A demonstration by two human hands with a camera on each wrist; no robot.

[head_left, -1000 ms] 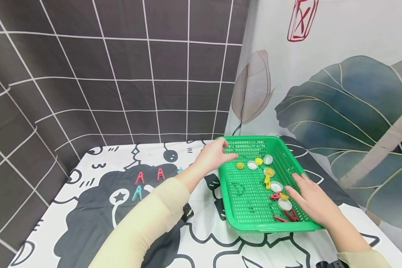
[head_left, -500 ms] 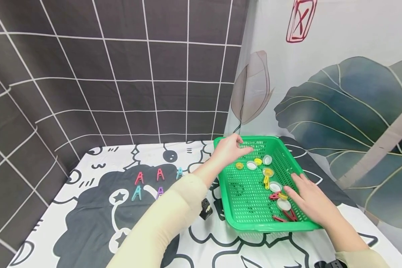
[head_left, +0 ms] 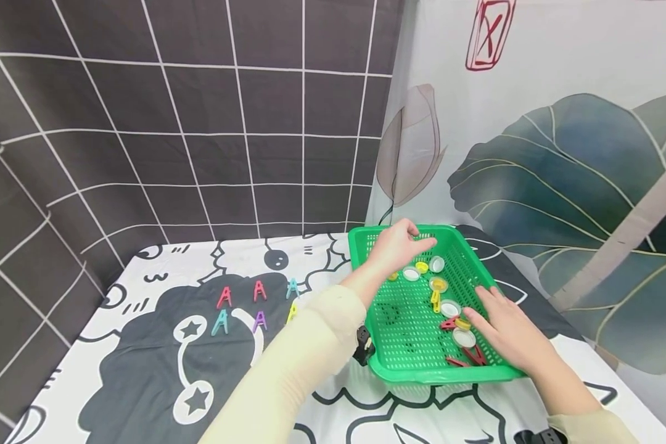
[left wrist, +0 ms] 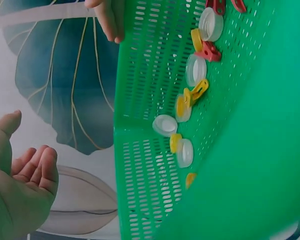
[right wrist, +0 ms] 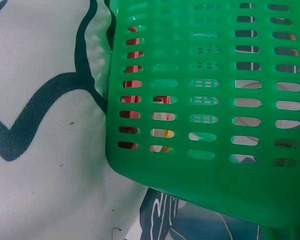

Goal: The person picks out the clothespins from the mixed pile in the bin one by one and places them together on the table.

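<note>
My left hand (head_left: 396, 246) hovers over the back left of a green perforated basket (head_left: 422, 377), thumb and fingers apart. The left wrist view shows that palm holding nothing, its fingers loosely bent. My right hand (head_left: 507, 330) rests at the basket's right rim, fingers extended. Inside lie several clear, whitish plastic caps (head_left: 464, 337), small yellow caps (head_left: 422, 267), a yellow clip (head_left: 435, 300) and several red clips (head_left: 477, 354). The right wrist view shows the basket's outer wall; the right hand is outside that view.
On the patterned cloth, left of the basket, small clips are set out: two red clips (head_left: 224, 297), two teal clips (head_left: 220, 322), a purple clip (head_left: 259, 320) and a yellow clip (head_left: 291, 312), partly covered by the left sleeve. Dark gridded fabric (head_left: 200, 154) hangs behind.
My left hand has moved rightward, farther over the basket, uncovering the teal, purple and yellow clips on the cloth. The right hand stays at the rim.
</note>
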